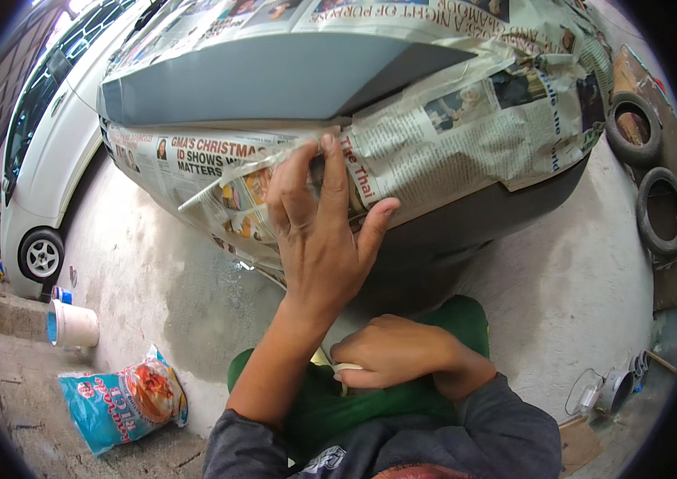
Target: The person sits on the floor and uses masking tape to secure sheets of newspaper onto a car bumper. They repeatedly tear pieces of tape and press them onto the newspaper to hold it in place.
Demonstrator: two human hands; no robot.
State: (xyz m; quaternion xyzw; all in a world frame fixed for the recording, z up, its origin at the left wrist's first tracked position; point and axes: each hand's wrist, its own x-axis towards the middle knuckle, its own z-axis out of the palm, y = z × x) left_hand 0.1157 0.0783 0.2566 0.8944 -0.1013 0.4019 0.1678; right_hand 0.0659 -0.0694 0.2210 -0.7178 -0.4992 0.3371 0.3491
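Newspaper sheets cover much of the car's bumper in front of me, leaving a smooth grey panel bare above them. My left hand lies on the paper just below that panel. Its fingertips touch the upper edge of the sheet, and the thumb is spread to the right. Close to my lap, my right hand is closed around a cream roll of masking tape, of which only part of the rim shows. A dark lower bumper section shows beneath the paper.
A white car stands at the far left. Near it on the concrete are a white bucket and a blue rice sack. Two tyres lean at the right edge, with a metal can at the lower right.
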